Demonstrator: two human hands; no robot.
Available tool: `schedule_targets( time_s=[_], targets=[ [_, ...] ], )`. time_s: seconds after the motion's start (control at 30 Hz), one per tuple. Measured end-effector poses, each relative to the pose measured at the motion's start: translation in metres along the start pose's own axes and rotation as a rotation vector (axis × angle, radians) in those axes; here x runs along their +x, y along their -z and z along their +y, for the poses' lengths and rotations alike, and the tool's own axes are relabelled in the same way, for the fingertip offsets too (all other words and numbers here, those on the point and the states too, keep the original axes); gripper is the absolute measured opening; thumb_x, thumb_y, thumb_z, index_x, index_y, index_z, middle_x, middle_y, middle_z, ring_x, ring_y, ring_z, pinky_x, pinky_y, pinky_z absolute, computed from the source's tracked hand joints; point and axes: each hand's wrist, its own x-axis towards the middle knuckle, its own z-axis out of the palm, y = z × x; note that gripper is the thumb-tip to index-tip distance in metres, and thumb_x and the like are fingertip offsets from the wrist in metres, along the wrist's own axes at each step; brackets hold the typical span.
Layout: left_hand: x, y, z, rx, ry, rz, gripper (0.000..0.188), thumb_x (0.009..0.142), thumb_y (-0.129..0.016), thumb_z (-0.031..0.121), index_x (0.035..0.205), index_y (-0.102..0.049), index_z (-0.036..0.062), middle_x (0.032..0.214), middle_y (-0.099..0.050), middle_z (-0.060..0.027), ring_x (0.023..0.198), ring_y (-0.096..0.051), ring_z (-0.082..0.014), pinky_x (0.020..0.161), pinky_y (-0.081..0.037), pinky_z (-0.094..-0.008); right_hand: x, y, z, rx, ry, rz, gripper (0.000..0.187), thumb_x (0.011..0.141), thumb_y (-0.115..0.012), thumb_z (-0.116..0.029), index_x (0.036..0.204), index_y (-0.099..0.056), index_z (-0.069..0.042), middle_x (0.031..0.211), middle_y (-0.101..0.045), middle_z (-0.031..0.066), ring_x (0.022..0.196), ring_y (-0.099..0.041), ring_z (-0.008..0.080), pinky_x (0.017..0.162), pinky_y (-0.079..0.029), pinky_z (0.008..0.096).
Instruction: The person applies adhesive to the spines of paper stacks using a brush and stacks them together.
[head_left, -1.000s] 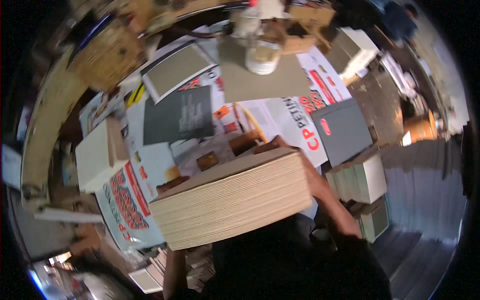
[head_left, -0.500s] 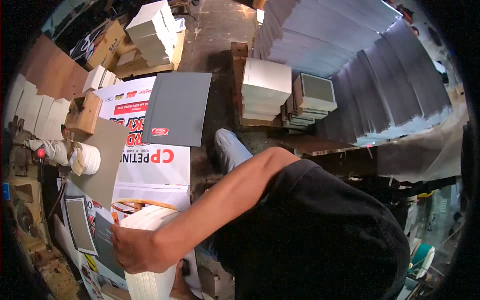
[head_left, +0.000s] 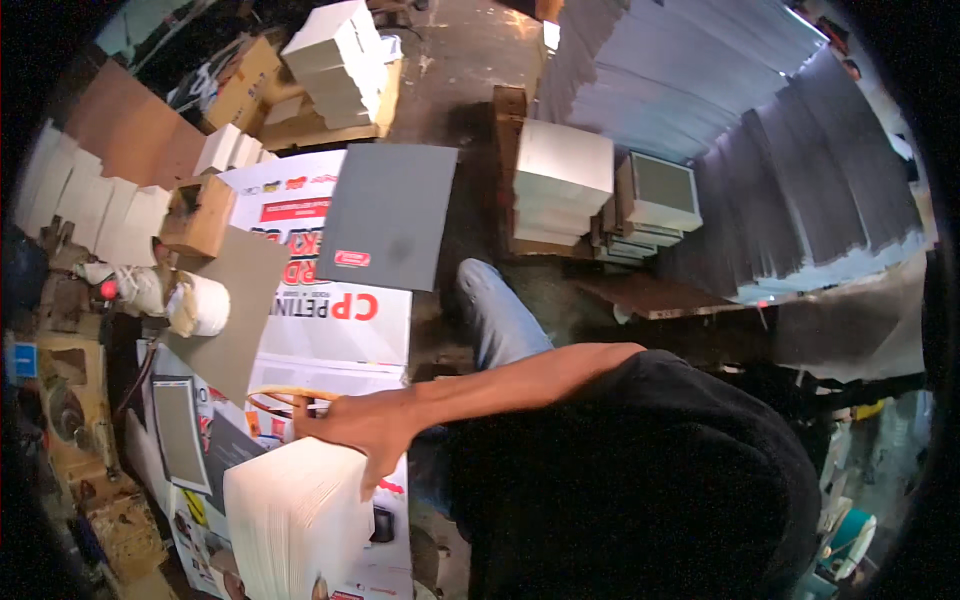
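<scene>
Workshop around me, bookbinding sort by its look. Thick page block [head_left: 298,505] near me; more blocks [head_left: 563,190] in stacks; big pile of sheets [head_left: 680,75]; grey cover [head_left: 393,213] laid on poster [head_left: 335,335] before me; white pot [head_left: 208,305], wooden box [head_left: 205,222], carton [head_left: 242,82], dark scuffed floor [head_left: 452,62].

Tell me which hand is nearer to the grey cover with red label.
Right. The right hand, at the paper block, is below the grey cover in the picture; the left hand barely shows at the lower edge, farther.
</scene>
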Motion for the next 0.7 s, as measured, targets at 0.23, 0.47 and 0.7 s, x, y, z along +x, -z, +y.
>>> schedule_targets(
  time_s=[0.23,0.47,0.7],
  targets=[
    [-0.016,0.059,0.013,-0.018,-0.046,-0.014,0.123,0.045,-0.095,0.024,0.145,-0.030,-0.0056,0.109,-0.061,-0.0124,0.101,-0.064,-0.0253,0.087,-0.053,-0.0353,0.018,0.004,-0.036,-0.015,-0.173,-0.145,0.061,0.065,-0.082,-0.020,0.110,-0.049,0.004,0.091,-0.066,0.0230,0.086,-0.066,0.0394,0.077,-0.054,0.0461],
    [0.002,0.047,0.052,-0.338,-0.081,-0.037,0.124,0.047,-0.096,0.015,0.149,-0.027,-0.0030,0.097,-0.058,-0.0054,0.100,-0.061,-0.0188,0.092,-0.050,-0.0347,0.002,0.003,0.003,-0.059,-0.361,-0.166,0.078,0.064,-0.083,-0.019,0.129,-0.046,0.003,0.106,-0.067,0.0231,0.101,-0.065,0.0374,0.090,-0.052,0.0419],
    [0.002,0.071,0.064,-0.057,-0.195,-0.165,0.097,0.053,-0.096,0.017,0.135,-0.048,0.0000,0.103,-0.058,-0.0087,0.103,-0.062,-0.0188,0.089,-0.055,-0.0324,-0.018,-0.004,0.020,-0.137,-0.291,-0.244,0.063,0.062,-0.089,-0.020,0.115,-0.061,0.000,0.110,-0.067,0.0141,0.103,-0.063,0.0250,0.095,-0.048,0.0378]
  ],
)
